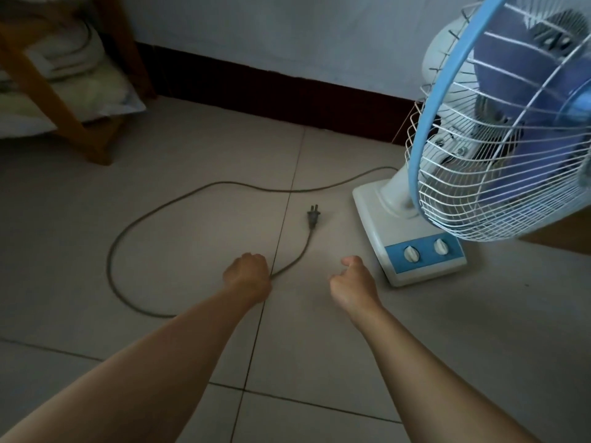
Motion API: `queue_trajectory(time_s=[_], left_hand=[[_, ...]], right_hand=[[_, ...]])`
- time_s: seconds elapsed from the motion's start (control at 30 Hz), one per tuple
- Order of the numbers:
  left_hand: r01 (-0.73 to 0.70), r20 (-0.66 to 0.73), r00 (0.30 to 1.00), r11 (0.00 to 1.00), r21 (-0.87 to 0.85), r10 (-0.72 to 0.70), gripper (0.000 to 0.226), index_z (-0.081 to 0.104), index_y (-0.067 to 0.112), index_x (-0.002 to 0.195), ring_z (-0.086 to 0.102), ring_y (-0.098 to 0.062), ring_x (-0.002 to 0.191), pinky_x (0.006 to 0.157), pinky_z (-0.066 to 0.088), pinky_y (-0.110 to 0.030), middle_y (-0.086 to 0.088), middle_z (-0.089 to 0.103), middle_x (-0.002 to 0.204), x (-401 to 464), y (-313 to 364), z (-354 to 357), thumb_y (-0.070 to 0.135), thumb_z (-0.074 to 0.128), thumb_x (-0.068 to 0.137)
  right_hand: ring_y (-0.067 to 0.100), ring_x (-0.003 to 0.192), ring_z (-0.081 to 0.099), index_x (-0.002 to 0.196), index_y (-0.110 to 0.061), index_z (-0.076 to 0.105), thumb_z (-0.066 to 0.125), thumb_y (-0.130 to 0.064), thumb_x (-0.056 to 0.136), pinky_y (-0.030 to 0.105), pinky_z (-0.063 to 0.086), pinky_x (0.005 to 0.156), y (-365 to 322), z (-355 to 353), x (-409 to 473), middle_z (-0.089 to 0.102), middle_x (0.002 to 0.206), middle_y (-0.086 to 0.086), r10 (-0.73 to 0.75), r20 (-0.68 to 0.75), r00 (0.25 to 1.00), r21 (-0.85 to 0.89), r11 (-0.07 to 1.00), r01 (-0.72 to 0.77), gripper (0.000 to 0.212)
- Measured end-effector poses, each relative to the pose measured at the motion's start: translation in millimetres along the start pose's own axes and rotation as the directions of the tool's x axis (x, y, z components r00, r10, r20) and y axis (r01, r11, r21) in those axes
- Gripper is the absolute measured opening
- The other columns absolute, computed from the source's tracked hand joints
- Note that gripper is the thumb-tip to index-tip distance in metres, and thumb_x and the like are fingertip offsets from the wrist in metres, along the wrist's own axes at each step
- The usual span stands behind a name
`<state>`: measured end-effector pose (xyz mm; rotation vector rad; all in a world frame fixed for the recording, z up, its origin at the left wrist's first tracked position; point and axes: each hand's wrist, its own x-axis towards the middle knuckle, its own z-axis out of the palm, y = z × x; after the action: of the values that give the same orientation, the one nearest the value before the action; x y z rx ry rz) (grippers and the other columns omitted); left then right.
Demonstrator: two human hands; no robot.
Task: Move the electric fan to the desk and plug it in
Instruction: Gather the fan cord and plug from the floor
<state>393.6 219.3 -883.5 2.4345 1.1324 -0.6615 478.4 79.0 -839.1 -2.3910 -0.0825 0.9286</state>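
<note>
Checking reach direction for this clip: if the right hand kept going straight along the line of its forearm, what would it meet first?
Probably bare floor tile, then the plug lying near that line. The right hand points up the frame, left of the fan base. Its height above the floor is unclear.

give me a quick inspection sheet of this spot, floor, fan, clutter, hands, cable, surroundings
surface: tiled floor, pale, bare around the hands
job's things: fan upright on the floor, two knobs on its base; no desk in view
clutter: nothing seen
hands: left hand closed on the cord; right hand loosely curled, holding nothing, beside the fan base
cables: cord runs from the fan base in a wide loop to the left hand; plug unplugged, lying on the floor
surroundings: wall with dark baseboard; wooden furniture with bedding at far left
</note>
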Motion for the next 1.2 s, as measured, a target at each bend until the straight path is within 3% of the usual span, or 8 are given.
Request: queue_trajectory(time_s=[0.13,0.23,0.4,0.5,0.73,0.87,1.03,1.2], left_hand=[[-0.059,-0.047,0.997,0.990,-0.130,0.053,0.020,0.067,0.015,0.104,0.065,-0.025,0.103,0.083,0.052,-0.031,-0.007,0.068,0.112,-3.7,-2.6,-9.1,0.018,0.055,0.088],[-0.147,-0.008,0.988,0.912,-0.382,0.156,0.010,0.064,0.022,0.079,0.065,-0.015,0.067,0.066,0.051,-0.022,-0.004,0.071,0.079,-9.3,-7.6,-24.3,0.016,0.060,0.087],[-0.241,0.015,0.956,0.808,-0.537,0.294,0.008,0.069,0.016,0.079,0.054,0.003,0.047,0.039,0.036,0.000,0.006,0.064,0.062,-30.7,-11.1,-58.5,0.014,0.066,0.085],[-0.287,0.039,0.932,0.801,-0.526,0.360,0.007,0.073,0.012,0.084,0.051,0.010,0.040,0.038,0.033,0.001,0.006,0.062,0.060,-42.2,-13.4,-73.5,0.016,0.068,0.084],[-0.201,0.046,0.968,0.877,-0.437,0.245,0.018,0.070,0.011,0.073,0.043,-0.010,0.057,0.054,0.035,-0.020,0.002,0.049,0.060,-49.0,-60.2,-96.4,0.026,0.071,0.082],[-0.072,0.078,0.989,0.876,-0.478,0.124,0.032,0.064,0.013,0.061,0.051,-0.015,0.064,0.059,0.039,-0.021,-0.005,0.057,0.065,-50.4,-82.3,-104.5,0.029,0.064,0.088],[0.088,0.104,0.994,0.862,-0.499,-0.041,0.037,0.049,0.007,0.066,0.040,-0.017,0.050,0.050,0.031,-0.021,-0.007,0.045,0.060,-58.6,-52.0,-102.8,0.032,0.059,0.092],[0.231,0.242,0.968,0.614,-0.754,-0.067,0.033,0.044,0.012,0.064,0.026,-0.010,0.028,0.038,0.020,-0.010,0.000,0.031,0.045,-66.4,1.0,-99.8,0.013,0.040,0.097]], right_hand=[[0.030,0.126,0.049,0.137,-0.007,0.043,0.045,-0.009,0.092,0.025,0.039,0.093,-4.8,0.8,2.8,0.049,0.138,0.014,-0.010,-0.013,1.000,-0.021,1.000,0.009,0.045],[0.029,0.099,0.057,0.106,-0.002,0.058,0.046,-0.016,0.094,0.030,0.045,0.086,-17.3,9.5,5.2,0.059,0.107,0.017,0.001,-0.040,0.999,0.046,0.999,0.001,0.022],[0.024,0.068,0.059,0.096,-0.004,0.055,0.050,-0.020,0.095,0.032,0.047,0.065,-40.4,17.2,4.2,0.057,0.075,0.009,0.184,0.084,0.979,0.591,0.782,-0.198,0.017],[0.017,0.059,0.057,0.079,-0.003,0.059,0.050,-0.006,0.094,0.025,0.046,0.055,-48.6,13.0,-2.8,0.059,0.067,0.008,0.163,0.164,0.973,0.707,0.668,-0.231,0.017],[0.007,0.020,0.048,0.068,-0.002,0.055,0.042,-0.001,0.095,0.016,0.035,0.034,-12.2,-27.5,-9.6,0.057,0.036,0.003,0.297,-0.095,0.950,0.659,0.734,-0.163,0.030],[0.018,0.038,0.044,0.054,-0.009,0.057,0.053,-0.006,0.093,0.023,0.033,0.040,24.8,-56.9,-10.8,0.058,0.042,0.003,0.362,-0.193,0.912,0.590,0.786,-0.187,0.039],[0.016,0.046,0.049,0.067,0.000,0.060,0.051,-0.009,0.096,0.027,0.043,0.049,58.7,-81.9,-24.0,0.058,0.053,0.008,0.423,-0.258,0.868,0.666,0.729,-0.158,0.032],[0.020,0.054,0.058,0.073,-0.006,0.053,0.053,0.007,0.090,0.033,0.053,0.060,61.3,-82.7,-34.7,0.061,0.064,0.013,0.358,-0.196,0.913,0.779,0.623,-0.076,0.021]])
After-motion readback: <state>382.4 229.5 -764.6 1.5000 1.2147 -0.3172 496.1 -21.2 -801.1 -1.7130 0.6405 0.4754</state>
